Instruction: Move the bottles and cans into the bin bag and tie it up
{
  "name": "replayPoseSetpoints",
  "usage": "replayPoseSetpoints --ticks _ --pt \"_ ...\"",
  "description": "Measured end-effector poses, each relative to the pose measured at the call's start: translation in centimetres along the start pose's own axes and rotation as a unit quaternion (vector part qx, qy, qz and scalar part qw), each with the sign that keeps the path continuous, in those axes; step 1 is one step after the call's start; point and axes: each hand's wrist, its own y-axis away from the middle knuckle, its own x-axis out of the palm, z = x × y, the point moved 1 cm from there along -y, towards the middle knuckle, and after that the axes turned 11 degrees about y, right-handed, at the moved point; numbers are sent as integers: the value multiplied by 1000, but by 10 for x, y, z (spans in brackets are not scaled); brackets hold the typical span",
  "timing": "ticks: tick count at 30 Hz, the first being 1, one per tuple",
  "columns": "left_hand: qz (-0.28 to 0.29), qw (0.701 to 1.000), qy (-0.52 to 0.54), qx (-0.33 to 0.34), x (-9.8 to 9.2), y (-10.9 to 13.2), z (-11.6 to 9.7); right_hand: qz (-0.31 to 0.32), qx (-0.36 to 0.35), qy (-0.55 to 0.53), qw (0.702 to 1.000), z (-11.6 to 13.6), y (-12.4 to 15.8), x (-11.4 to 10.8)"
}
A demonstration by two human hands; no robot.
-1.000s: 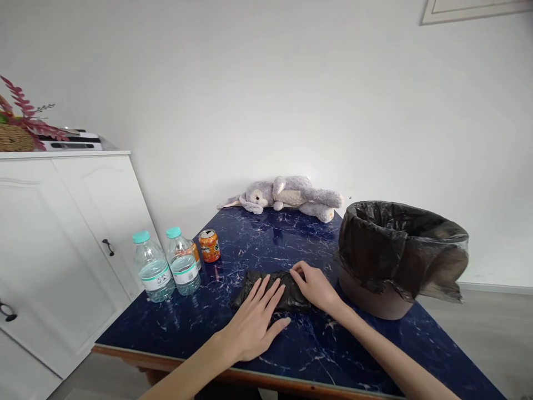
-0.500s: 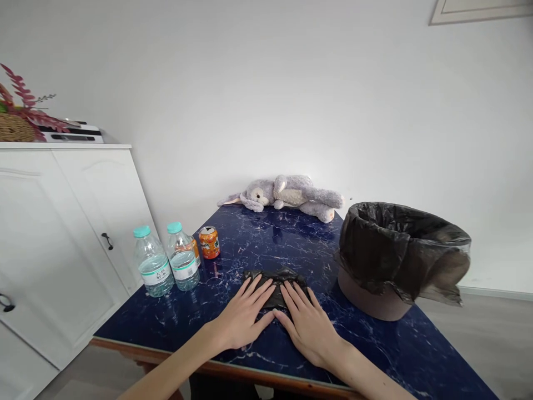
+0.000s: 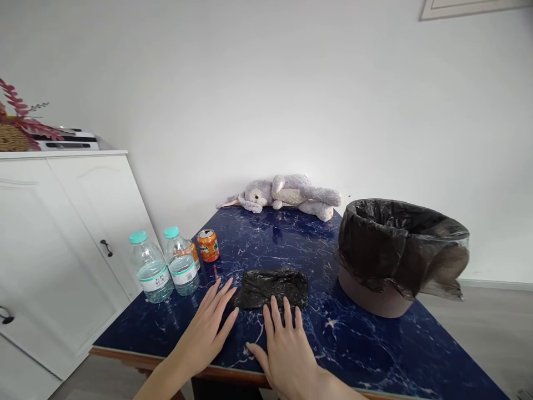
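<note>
The counter (image 3: 366,355) is a glossy dark blue slab veined in white like marble, with a wooden edge along its near side. It stands in a corner of a plain white-walled room, next to a white cabinet (image 3: 62,233) with dark handles. A woven basket (image 3: 10,139) of red leaves sits on top of the cabinet.

A black bag (image 3: 271,288) of thin, crinkled plastic lies near the middle of the counter's front half, folded into a flat, roughly rectangular wad. The left hand (image 3: 204,328) rests palm down on the counter just beside the bag's left end, fingers (image 3: 216,300) spread apart and holding nothing. Whether they touch the plastic I cannot tell. The right hand (image 3: 287,350) also lies flat with its fingers (image 3: 275,316) spread, the tips reaching the bag's near edge.

Two clear water bottles (image 3: 150,268) with teal caps and an orange can (image 3: 208,245) stand to the left. A round bin (image 3: 375,297) lined with loose black film stands to the right. A soft grey plush rabbit (image 3: 287,194) lies against the far wall.
</note>
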Motion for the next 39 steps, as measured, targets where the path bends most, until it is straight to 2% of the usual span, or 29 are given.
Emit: replayPoseSetpoints --ticks 4,10,13,16,20,23,27,33,36,39 --pt "-7 1000 8 -19 1 2 2 26 10 -4 1000 -20 -27 -10" --pt "0 999 9 -41 2 4 1 50 79 19 995 -93 -75 -11" --pt "11 999 6 -52 2 4 1 42 130 32 990 -130 -96 -5" --pt "10 999 4 -52 2 4 1 22 194 46 980 -153 -107 -2" --pt "0 999 4 -45 3 4 2 -14 238 61 969 -154 -108 -2" --pt "-7 999 2 -47 5 4 3 -24 210 58 976 -142 -107 0" --pt "-22 999 7 -35 6 5 5 8 179 33 983 -135 -112 9" --pt "-30 999 5 -34 7 4 6 47 221 8 974 -160 -123 21" --pt "-33 999 7 -34 7 4 5 46 256 7 966 -171 -123 17" --pt "-32 999 8 -38 7 4 4 33 267 11 963 -168 -118 9"
